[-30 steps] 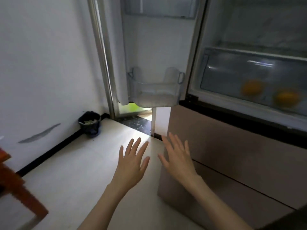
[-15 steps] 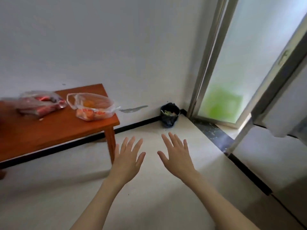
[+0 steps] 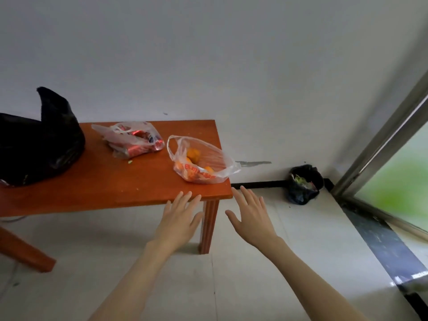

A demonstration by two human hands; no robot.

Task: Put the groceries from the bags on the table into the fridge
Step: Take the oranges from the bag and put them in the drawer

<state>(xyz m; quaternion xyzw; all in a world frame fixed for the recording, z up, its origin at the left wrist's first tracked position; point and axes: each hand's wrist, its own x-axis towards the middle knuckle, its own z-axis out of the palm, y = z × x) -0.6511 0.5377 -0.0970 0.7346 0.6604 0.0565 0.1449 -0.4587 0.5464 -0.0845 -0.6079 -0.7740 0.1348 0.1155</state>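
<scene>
On the orange-brown wooden table (image 3: 99, 188) lie three bags. A clear bag with oranges (image 3: 201, 162) sits at the table's right corner, its mouth open. Behind it to the left lies a clear bag with red packets (image 3: 133, 141). A big black bag (image 3: 37, 144) fills the left end. My left hand (image 3: 179, 218) is held flat with fingers spread, just in front of the table's front edge, empty. My right hand (image 3: 251, 216) is spread and empty too, to the right of the table's leg, over the floor. The fridge is out of view.
A small black bin (image 3: 303, 184) with scraps stands on the floor in the wall corner. A metal door frame (image 3: 379, 140) and frosted glass run along the right. Pale floor tiles lie between me and the table.
The view has swung left from the open fridge to the table. The table and its bags are now closer and more central. Both hands stay spread and empty.
</scene>
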